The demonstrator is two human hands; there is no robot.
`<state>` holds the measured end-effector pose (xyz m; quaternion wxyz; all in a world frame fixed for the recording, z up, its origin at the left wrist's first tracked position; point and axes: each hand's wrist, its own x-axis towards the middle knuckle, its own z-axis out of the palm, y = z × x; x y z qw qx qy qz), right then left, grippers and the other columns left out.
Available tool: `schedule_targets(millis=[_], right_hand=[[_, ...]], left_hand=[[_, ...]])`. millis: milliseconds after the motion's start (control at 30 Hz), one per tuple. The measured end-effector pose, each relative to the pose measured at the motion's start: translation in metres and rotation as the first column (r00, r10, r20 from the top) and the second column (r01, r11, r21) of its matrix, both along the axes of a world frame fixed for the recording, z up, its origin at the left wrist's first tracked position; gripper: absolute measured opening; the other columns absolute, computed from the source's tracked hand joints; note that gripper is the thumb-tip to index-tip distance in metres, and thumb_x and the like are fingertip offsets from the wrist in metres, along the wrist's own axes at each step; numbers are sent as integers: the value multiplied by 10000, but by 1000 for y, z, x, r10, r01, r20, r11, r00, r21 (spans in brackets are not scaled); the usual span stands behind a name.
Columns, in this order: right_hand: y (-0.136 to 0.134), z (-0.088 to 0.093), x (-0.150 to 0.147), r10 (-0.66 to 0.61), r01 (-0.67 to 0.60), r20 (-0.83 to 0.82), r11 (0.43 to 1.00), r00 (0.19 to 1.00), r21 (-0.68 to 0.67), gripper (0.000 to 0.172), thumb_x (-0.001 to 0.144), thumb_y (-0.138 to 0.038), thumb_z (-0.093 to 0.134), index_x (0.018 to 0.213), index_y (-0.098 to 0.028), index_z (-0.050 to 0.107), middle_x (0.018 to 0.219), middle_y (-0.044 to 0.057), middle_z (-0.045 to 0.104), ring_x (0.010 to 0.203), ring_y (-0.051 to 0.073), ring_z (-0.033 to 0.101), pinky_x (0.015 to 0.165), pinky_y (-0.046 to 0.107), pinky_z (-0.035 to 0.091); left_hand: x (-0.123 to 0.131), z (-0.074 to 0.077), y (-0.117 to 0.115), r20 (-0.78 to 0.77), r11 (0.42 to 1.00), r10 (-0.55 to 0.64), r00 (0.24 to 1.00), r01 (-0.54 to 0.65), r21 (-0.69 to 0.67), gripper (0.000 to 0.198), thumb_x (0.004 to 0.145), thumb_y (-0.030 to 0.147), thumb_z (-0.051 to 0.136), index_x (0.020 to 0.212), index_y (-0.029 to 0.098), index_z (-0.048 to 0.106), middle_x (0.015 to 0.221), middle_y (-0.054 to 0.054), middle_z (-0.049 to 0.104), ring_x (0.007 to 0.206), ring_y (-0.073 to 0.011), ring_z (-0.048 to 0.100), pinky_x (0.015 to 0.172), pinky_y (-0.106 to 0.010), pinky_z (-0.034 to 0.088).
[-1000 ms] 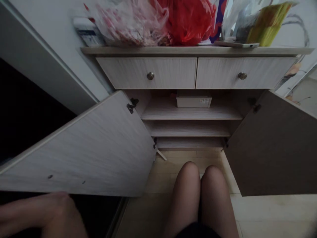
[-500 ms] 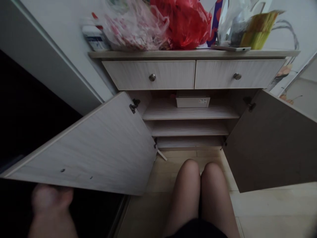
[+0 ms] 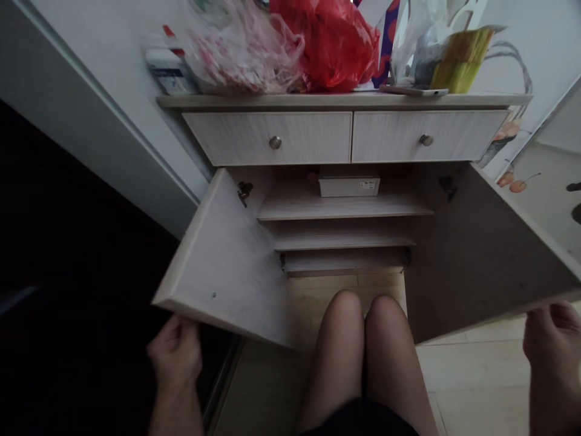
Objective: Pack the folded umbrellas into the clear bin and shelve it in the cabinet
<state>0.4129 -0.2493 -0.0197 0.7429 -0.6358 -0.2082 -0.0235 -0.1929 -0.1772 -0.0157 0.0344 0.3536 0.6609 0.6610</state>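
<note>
Seeing the left hand [image 3: 175, 354] at the lower edge of the left cabinet door [image 3: 222, 260], the right hand [image 3: 551, 345] at the right cabinet door [image 3: 490, 260] — grasping or not, I can't tell.

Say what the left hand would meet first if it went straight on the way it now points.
The left hand would probably meet the lower edge of the open cabinet door, though depth is unclear.

Left hand [image 3: 175, 354] and right hand [image 3: 551, 345] low, well apart, both slightly curled.
</note>
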Motion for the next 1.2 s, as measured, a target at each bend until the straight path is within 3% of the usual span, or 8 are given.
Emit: schedule_targets(millis=[167,333,500,633,833,1033,1200], right_hand=[[9,-5,-23,139,-138,29,990,990,-14,412,505,-645,869,731,-320,753,797,155,701,831,387,690,847,615,499],[29,-2,-59,234,-231,89,972,968,-50,423,600,-617,832,809,-258,751,808,111,721,740,307,691,808,556,553],[53,3,-98,363,-363,167,931,917,-34,407,742,-574,755,886,-196,714,863,91,729,806,247,700,765,429,576],[76,8,-126,437,-435,200,899,877,-58,379,811,-553,702,897,-185,689,855,82,720,790,220,685,747,382,560],[123,15,-163,514,-516,214,855,831,-48,352,834,-525,682,908,-180,690,828,59,703,710,184,644,688,329,524],[167,20,-189,509,-513,280,856,814,-64,370,852,-556,631,874,-188,672,807,55,692,766,199,635,756,347,500],[196,20,-197,535,-536,303,840,788,-89,407,867,-601,572,862,-199,635,797,51,687,717,182,614,725,329,495]], left_hand=[[43,-12,15,2,992,-123,992,123,13,437,590,630,750,787,240,771,825,-21,787,762,-251,731,765,-399,607],[96,-4,32,-68,957,-278,958,282,67,517,697,665,705,861,179,772,829,-81,775,727,-231,729,676,-325,607],[146,14,50,-95,861,-488,868,496,116,450,813,610,651,868,176,757,781,-70,745,676,-191,708,642,-289,589],[173,18,70,-97,787,-592,800,600,143,423,859,570,630,905,167,749,770,-59,716,666,-168,695,622,-266,568],[198,11,103,-163,734,-648,744,667,129,357,930,483,571,983,174,741,794,-54,690,712,-161,687,669,-265,542],[222,16,131,-276,750,-614,739,656,86,290,958,404,548,886,188,728,760,-51,675,710,-164,654,700,-277,508],[237,19,155,-312,750,-615,724,659,50,270,962,379,552,855,188,711,753,-55,663,724,-173,643,705,-276,480]])
